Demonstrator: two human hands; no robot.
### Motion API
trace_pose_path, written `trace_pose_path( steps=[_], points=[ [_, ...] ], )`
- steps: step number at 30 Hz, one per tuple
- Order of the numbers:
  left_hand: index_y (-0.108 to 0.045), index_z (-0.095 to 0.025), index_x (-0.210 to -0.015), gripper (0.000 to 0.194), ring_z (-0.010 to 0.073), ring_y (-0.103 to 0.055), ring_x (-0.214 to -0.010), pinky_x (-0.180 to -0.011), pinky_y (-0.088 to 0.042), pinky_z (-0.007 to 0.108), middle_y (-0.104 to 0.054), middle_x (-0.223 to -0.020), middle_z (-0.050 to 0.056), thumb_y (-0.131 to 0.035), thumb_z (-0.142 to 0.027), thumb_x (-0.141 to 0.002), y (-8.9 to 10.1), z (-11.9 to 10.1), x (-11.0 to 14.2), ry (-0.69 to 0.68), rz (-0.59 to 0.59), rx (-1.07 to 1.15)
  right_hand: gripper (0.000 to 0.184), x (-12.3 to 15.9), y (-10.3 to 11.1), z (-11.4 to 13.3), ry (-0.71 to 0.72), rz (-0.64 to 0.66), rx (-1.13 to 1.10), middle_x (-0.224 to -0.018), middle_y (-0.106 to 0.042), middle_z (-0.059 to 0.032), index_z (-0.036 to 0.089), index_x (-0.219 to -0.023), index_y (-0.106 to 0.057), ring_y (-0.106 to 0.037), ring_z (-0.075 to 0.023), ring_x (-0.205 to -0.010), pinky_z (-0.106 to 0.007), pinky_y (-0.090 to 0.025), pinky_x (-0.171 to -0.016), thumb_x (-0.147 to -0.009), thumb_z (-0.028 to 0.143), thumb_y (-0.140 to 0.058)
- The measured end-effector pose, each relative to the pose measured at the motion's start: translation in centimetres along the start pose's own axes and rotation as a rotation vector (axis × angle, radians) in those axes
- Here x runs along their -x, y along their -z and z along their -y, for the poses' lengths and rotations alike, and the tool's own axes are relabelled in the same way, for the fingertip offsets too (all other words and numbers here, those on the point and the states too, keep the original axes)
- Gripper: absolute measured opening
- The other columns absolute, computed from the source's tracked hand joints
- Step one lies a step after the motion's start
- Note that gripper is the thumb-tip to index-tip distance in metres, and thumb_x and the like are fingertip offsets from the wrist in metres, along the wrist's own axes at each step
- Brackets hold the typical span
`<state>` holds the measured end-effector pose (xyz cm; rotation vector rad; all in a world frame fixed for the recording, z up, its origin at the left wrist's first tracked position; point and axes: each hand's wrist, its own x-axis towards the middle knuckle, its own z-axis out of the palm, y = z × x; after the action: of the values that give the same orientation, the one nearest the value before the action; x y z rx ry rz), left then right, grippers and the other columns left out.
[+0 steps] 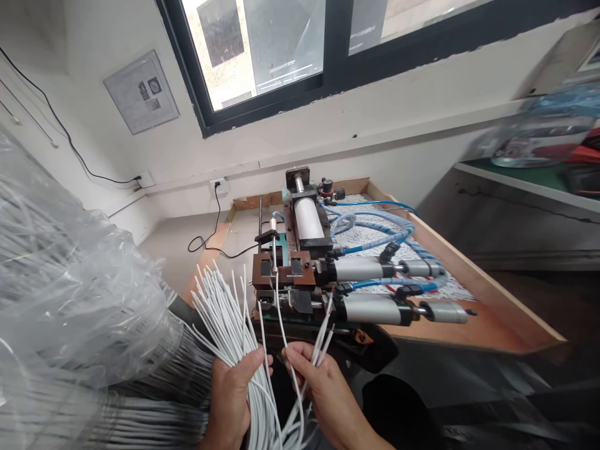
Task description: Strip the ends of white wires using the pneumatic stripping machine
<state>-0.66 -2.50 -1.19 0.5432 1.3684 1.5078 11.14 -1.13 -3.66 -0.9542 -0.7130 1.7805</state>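
My left hand (230,394) is closed round a thick bundle of white cables (222,319), their loose ends fanned out upward. My right hand (328,390) pinches a single white cable (281,312) between thumb and finger. That cable runs up to the brown jaw blocks (263,272) of a pneumatic machine, its tip meeting the gap between them. A few more white cables (323,337) stick up out of my right hand; one has a darker tip, too small to make out. The cables' lower lengths hang together between both hands.
Silver cylinders (363,269) with blue air hoses (389,234) make up the machine, on a wood-edged bench (506,312). White scraps (375,215) lie behind it. Plastic-wrapped cable bundles (94,281) are piled at left. A green-topped shelf (525,178) stands at right.
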Motion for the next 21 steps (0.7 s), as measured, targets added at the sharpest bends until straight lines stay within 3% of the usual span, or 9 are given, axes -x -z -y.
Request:
trace_pose_path(
  steps=[5,10,13,17,21],
  points=[
    [-0.061,-0.013,-0.069,0.021,0.0192,-0.062,-0.052,-0.051,-0.048,0.029,-0.064,-0.054,0.001,-0.072,-0.018,-0.051,0.0,-0.3,0.0,-0.012,-0.039,0.008,0.021,-0.2,-0.3,0.3,-0.041,-0.016,-0.073,-0.050,-0.038,0.0053,0.014,-0.068,-0.061,-0.031,-0.0071,-0.046,-0.020,-0.026,-0.045,-0.068,0.035,-0.061],
    [-0.062,-0.013,-0.065,0.015,0.0172,-0.060,-0.057,-0.059,-0.047,0.028,-0.065,-0.058,0.001,-0.070,-0.015,-0.053,-0.3,-0.6,0.2,-0.080,0.060,0.030,0.022,-0.2,-0.9,0.2,-0.072,0.102,0.054,-0.044,-0.034,0.0074,0.014,-0.074,-0.066,-0.023,-0.0054,-0.041,-0.020,-0.019,-0.040,-0.064,0.034,-0.064],
    [-0.063,-0.013,-0.066,0.015,0.0174,-0.061,-0.060,-0.063,-0.047,0.028,-0.066,-0.063,0.001,-0.070,-0.013,-0.053,-0.3,-0.6,0.2,-0.101,0.068,0.030,0.018,0.0,-1.1,0.1,0.033,0.090,0.175,-0.046,-0.042,0.0051,0.015,-0.069,-0.068,-0.031,-0.0073,-0.043,-0.022,-0.027,-0.045,-0.060,0.031,-0.068],
    [-0.063,-0.013,-0.066,0.015,0.0162,-0.060,-0.057,-0.056,-0.048,0.027,-0.066,-0.059,0.001,-0.071,-0.015,-0.054,0.1,-0.5,-0.2,-0.047,0.038,0.021,0.017,0.2,-1.1,0.3,0.264,0.004,0.196,-0.061,-0.055,-0.0015,0.016,-0.059,-0.066,-0.048,-0.0153,-0.061,-0.026,-0.037,-0.060,-0.062,0.032,-0.067],
    [-0.065,-0.010,-0.070,0.019,0.0202,-0.063,-0.059,-0.058,-0.051,0.032,-0.068,-0.063,0.005,-0.071,-0.016,-0.054,0.2,-1.0,-0.8,0.009,-0.004,0.030,0.021,-0.3,-1.1,0.4,0.213,-0.065,0.069,-0.062,-0.059,-0.0030,0.015,-0.068,-0.066,-0.051,-0.0165,-0.062,-0.028,-0.040,-0.062,-0.063,0.035,-0.066]
  ],
)
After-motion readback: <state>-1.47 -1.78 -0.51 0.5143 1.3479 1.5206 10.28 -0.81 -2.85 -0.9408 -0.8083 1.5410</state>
